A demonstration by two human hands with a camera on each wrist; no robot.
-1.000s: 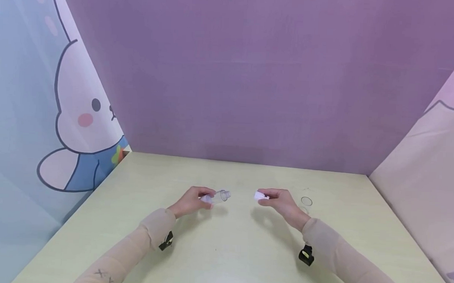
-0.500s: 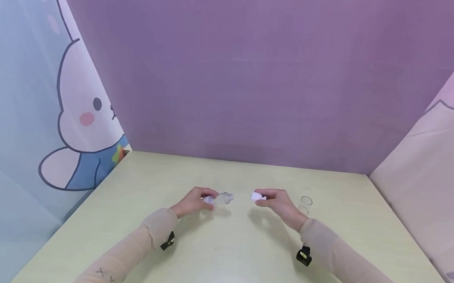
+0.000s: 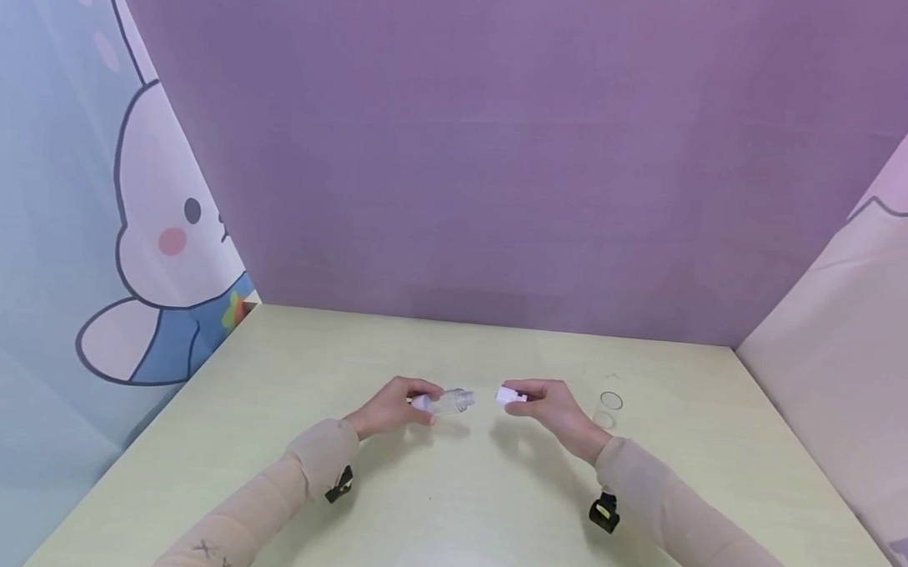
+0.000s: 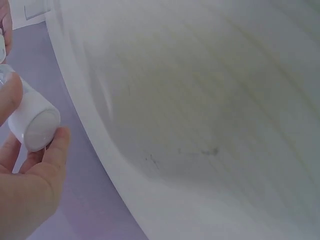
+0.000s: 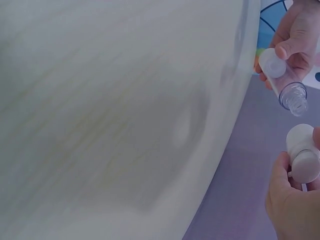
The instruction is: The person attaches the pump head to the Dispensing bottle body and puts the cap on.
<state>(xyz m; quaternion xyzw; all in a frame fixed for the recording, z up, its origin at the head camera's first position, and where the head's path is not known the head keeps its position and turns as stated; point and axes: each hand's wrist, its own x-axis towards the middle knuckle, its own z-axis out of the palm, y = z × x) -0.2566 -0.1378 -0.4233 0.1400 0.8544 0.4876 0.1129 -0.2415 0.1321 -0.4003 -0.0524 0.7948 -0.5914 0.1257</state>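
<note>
Head view: the left hand [image 3: 391, 408] grips a clear bottle [image 3: 448, 403], the right hand [image 3: 556, 410] grips a white cap [image 3: 508, 395], a clear cup [image 3: 610, 411] farther right.

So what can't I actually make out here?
Left wrist: the neck of the clear-and-white, cylindrical plastic bottle, cut off by the left edge.
Right wrist: part of the white, rounded plastic cap, cut off by the right edge.
Head: the full dark lettering on the beige left sleeve, cut off by the bottom edge.
</note>
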